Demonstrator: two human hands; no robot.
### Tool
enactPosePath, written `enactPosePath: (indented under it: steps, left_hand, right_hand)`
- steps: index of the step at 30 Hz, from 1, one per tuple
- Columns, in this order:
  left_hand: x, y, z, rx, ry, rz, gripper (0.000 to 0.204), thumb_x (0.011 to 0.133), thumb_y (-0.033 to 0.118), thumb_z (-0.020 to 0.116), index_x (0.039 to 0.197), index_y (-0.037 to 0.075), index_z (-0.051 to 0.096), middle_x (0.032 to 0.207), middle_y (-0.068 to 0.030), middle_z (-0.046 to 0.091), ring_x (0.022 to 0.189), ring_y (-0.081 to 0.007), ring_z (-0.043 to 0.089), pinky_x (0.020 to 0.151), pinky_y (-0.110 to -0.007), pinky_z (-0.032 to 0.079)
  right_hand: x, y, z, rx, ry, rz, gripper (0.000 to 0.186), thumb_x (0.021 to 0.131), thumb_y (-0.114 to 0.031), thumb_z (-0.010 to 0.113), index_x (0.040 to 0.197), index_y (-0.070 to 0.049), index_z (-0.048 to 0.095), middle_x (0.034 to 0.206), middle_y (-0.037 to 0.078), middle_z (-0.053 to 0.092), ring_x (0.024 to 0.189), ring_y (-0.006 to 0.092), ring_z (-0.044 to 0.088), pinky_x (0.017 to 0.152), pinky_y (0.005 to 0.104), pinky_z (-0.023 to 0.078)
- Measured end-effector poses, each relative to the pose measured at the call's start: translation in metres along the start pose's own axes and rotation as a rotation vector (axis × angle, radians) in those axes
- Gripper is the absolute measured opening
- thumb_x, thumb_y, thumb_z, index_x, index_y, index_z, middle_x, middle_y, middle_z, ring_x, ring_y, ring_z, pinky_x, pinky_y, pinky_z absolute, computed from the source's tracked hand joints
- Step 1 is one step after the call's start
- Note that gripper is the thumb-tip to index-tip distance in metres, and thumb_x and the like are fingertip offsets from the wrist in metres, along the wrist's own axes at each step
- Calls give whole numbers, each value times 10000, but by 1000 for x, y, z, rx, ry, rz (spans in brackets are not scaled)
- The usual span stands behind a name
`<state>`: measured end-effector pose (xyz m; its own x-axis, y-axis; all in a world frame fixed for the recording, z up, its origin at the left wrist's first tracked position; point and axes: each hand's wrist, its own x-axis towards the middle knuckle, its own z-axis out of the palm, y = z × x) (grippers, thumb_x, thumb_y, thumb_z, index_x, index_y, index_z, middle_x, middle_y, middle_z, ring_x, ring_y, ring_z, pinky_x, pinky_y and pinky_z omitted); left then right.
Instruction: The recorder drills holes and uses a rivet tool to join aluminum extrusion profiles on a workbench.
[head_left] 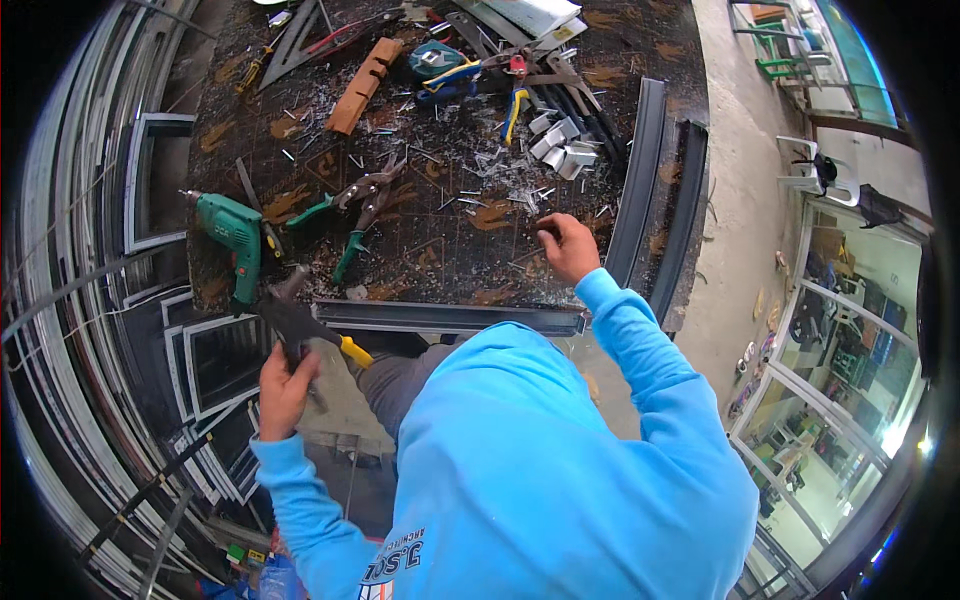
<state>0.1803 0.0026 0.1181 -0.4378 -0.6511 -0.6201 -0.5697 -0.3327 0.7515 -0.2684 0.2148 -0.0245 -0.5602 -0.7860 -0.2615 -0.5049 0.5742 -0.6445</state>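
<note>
My left hand (284,392) is beyond the table's near left corner, its fingers closed around something dark and blurred. Just above it, a tool with a grey metal head and a black and yellow handle (355,351), seemingly a hammer, slants across the table edge. My right hand (570,250) hovers over or rests on the table near its right side, fingers curled together; whatever they pinch is too small to make out. A dark grey metal profile (450,318) lies along the near edge between my hands.
On the dark table are a green drill (232,236), green-handled snips (368,198), a slotted wooden block (365,85), a tape measure (432,60), cut silver pieces (562,145) and metal shavings. Long dark profiles (640,180) line the right side. Frames and profiles (85,300) stand at left.
</note>
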Motion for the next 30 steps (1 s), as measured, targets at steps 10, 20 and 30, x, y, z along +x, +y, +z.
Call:
enactPosePath:
  steps: [10, 20, 30]
  left_hand:
    - [-55, -9, 10, -39, 320, 65, 284, 975, 157, 716, 1196, -8, 650, 1066, -45, 705, 960, -127, 620, 841, -284, 492]
    - [-38, -5, 30, -105, 275, 101, 282, 959, 136, 746, 1175, -15, 647, 1053, -38, 691, 948, -119, 616, 852, -276, 484]
    - [-27, -10, 29, -99, 339, 226, 296, 914, 90, 776, 1179, 8, 672, 1075, -38, 718, 988, -126, 651, 899, -285, 498]
  right_hand:
    - [105, -22, 21, -165, 581, -171, 602, 832, -204, 762, 1366, -56, 526, 1380, 213, 517, 1268, 429, 478, 1100, 503, 390]
    - [87, -36, 63, -12, 300, -317, 508, 838, -133, 733, 1329, -92, 608, 1377, 247, 549, 1235, 431, 539, 1088, 468, 450]
    - [102, 33, -23, 51, 653, 1, 174, 866, -85, 685, 1033, -39, 679, 1008, 178, 675, 931, 376, 659, 853, 450, 530]
